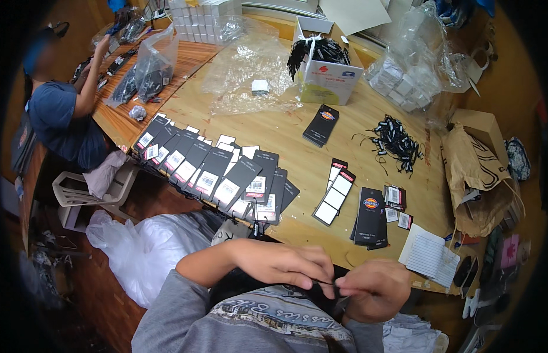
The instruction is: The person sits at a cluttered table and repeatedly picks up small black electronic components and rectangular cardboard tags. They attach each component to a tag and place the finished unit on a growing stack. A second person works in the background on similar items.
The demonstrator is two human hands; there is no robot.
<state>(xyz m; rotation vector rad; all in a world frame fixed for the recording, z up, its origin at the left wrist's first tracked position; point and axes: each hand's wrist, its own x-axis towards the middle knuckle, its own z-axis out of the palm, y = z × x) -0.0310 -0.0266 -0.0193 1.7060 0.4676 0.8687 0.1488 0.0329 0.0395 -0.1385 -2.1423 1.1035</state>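
At the table's near edge, close to my body, my left hand and my right hand face each other. A thin black cord runs between their fingertips, and both hands are closed in a pinch on it. What hangs from the cord, if anything, is hidden by my fingers. Beyond my left hand, black cardboard hang tags with white barcode stickers lie overlapped in a long row. A stack of black hang tags lies beyond my right hand, with small barcode labels beside it.
Black cords lie heaped at right, and more fill a carton at the back. Tags with white panels lie mid-table. A notebook and paper bag stand right. Another person works at far left.
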